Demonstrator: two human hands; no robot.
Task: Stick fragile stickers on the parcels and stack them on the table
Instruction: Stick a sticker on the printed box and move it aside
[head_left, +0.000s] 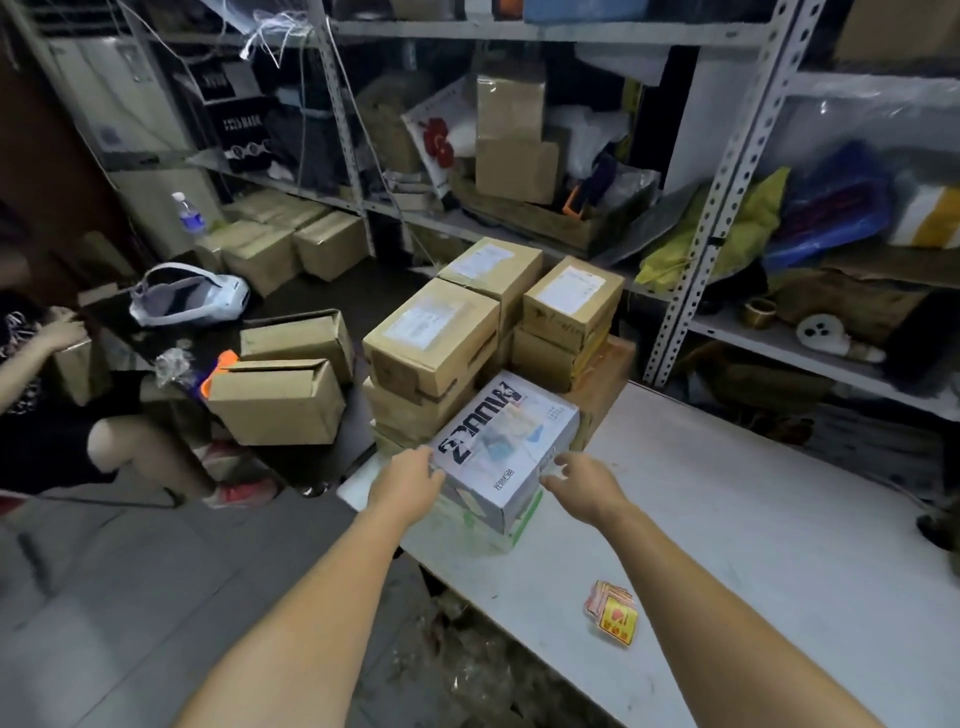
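Two hands are in the lower middle of the frame. Where is each one? (A)

The left hand (410, 480) lies on the near left corner of a white printed box (504, 447). Its fingers are close together and a little bent against this corner. If they really clamp the box, I cannot tell. (B)

And the other one? (A)

The right hand (582, 483) is just beside the near right edge of the same box. Its fingers are apart and hold nothing. The picture is blurred there, so I cannot say if a fingertip touches the cardboard. (B)

Where does this box stand? (A)

At the centre of the frame, on a green and white box (524, 514), which lies on the left end of the white table (753, 519). Directly behind it, toward the upper middle, are the brown parcels (431, 343), stacked in some piles, with white paper labels on the top ones. (B)

Do you see the stickers? (A)

Yes, a small pile of red and yellow stickers (613, 613) lies on the table at the lower right, well apart from both hands. (B)

What else is around? (A)

Metal shelves (727, 171) full of bags and cartons fill the upper part. At the left edge a second person (47, 395) sits with a hand on a carton. Near them are two open cartons (280, 400), and farther up a bottle (189, 213). (B)
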